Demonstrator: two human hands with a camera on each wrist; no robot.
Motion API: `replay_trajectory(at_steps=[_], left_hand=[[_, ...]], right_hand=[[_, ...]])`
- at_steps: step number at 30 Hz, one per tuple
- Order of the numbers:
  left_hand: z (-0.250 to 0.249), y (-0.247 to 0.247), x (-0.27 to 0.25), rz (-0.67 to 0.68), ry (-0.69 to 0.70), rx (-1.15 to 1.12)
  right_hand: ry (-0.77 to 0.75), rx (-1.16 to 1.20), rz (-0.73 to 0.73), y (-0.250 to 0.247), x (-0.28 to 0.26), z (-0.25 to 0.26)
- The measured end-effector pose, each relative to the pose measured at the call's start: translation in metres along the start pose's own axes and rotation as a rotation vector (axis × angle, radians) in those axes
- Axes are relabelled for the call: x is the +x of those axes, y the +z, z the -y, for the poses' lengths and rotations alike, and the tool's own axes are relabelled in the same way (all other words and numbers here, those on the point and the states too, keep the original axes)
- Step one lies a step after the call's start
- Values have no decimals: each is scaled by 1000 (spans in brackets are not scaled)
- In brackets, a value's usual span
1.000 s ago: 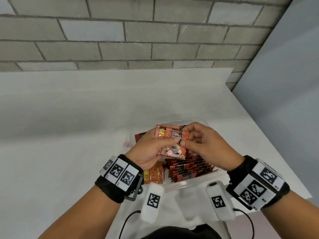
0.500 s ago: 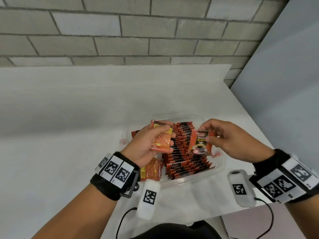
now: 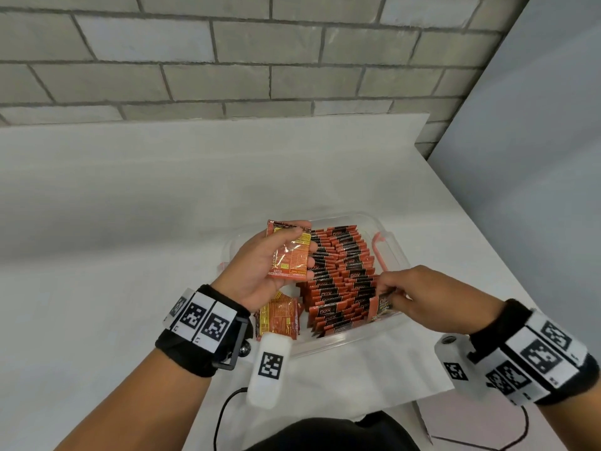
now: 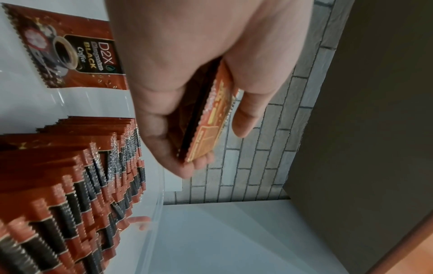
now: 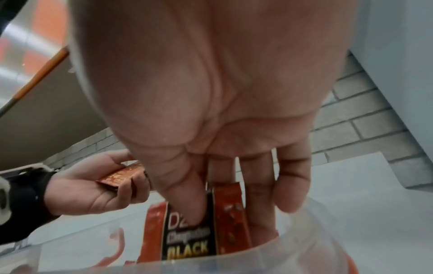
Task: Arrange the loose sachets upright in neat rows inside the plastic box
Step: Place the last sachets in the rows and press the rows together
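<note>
A clear plastic box [image 3: 395, 260] on the white table holds rows of upright red-and-black sachets [image 3: 338, 271]. My left hand [image 3: 276, 265] hovers over the box's left part and grips a small stack of sachets [image 3: 291, 255], printed backs up; the stack [image 4: 206, 126] sits between thumb and fingers in the left wrist view. My right hand [image 3: 419, 297] pinches one sachet [image 3: 380, 305] upright at the near right end of the rows; thumb and fingers hold that sachet [image 5: 187, 239] just inside the box wall. More loose sachets [image 3: 276, 317] lie flat in the box's near left corner.
A pink latch [image 3: 379, 252] sits on the box's right rim. One sachet [image 4: 68, 52] lies face up beyond the rows in the left wrist view. A brick wall rises behind the table, and a grey panel stands at the right. The table edge runs close behind the box's near side.
My right hand took one sachet from the left hand's stack, carried it right and down, and now holds it at the near right end of the rows. The left hand stayed with its stack.
</note>
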State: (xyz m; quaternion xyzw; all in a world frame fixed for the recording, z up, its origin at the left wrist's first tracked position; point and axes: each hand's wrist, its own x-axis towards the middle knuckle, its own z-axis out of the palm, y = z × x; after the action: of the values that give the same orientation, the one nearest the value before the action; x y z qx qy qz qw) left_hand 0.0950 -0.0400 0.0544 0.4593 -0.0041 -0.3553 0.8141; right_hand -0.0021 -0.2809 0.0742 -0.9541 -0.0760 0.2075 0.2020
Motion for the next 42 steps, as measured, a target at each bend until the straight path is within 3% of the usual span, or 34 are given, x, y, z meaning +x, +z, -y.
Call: replay_trajectory(at_steps=[7,11,19,35,42], left_hand=[[0,1,-1,-4,6,4],[0,1,-1,2,6,2],[-1,0,0,3,4,-4],[-4,1,2,-1,5,-6],[-5,1,3,-25,-31,-82]], right_hand=[[-74,-348,-8,3,5,9],[-25,-400,-57,5,9,9],[-26,-567,35,9,22,13],[25,-511,27,9,30,8],[56,-328,79,3,26,5]])
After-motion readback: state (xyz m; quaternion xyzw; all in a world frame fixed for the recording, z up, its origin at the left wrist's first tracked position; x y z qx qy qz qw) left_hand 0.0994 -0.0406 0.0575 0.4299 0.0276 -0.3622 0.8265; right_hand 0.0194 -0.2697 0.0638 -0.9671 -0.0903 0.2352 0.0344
